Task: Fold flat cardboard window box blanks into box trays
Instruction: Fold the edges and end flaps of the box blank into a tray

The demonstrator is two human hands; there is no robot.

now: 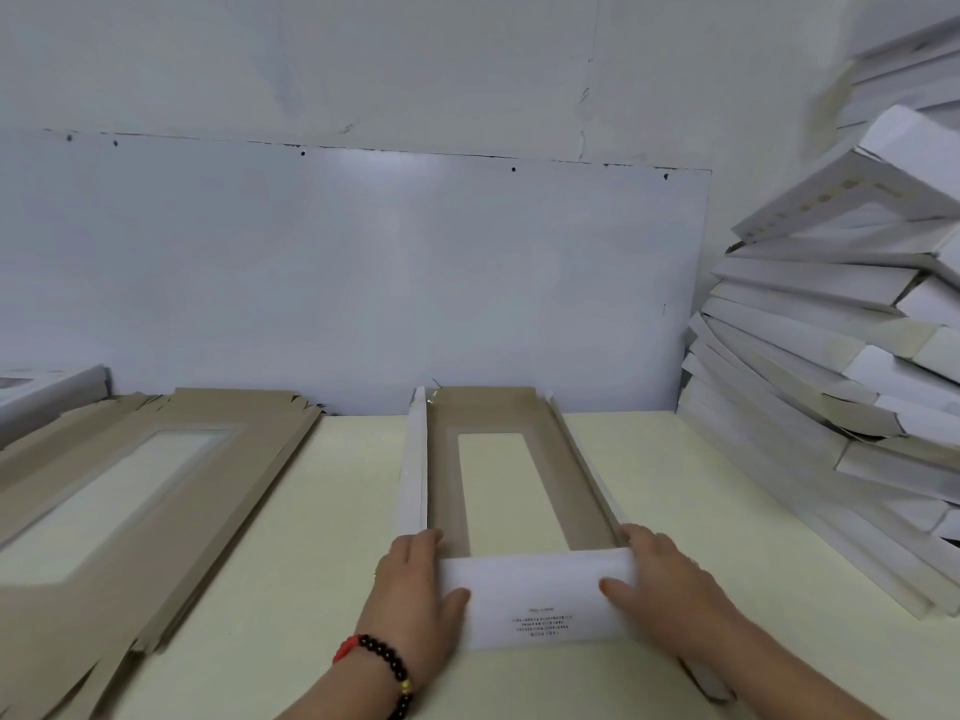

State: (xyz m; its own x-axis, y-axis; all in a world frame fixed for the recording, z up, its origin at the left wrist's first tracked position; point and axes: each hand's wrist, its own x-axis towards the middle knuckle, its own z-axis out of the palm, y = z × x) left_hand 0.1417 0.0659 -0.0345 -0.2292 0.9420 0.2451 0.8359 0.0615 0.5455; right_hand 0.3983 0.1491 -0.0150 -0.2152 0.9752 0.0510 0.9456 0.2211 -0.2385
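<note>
Cardboard window box blank point(519, 459) sits in the middle of the pale yellow desk point(337, 511), running away from the person toward the white wall panel point(363, 278). Brown inside faces up, with the long see-through window in the centre. Both long side walls are already folded up, white outside showing, the left one pretty much upright and the right one leaning outward a bit. The near end flap point(537, 595) is raised toward the camera, white with a small block of tiny print, too small to read.

Biggest thing around is the pile of finished trays point(831, 356) on the right, leaning and fanned out against the wall, well apart from the blank. On the left there's a stack of flat blanks point(145, 485), brown side up, windows lined up, just lying on the desk.

Left hand point(415, 589) grips the left edge of that near flap, thumb curled over its white face, fingers behind at the corner. Right hand point(660, 579) does the same on the right edge, thumb on the front. So both grips are grasping the flap. Left wrist has a beaded bracelet point(384, 667), dark beads plus a red bit and a couple of gold ones.
</note>
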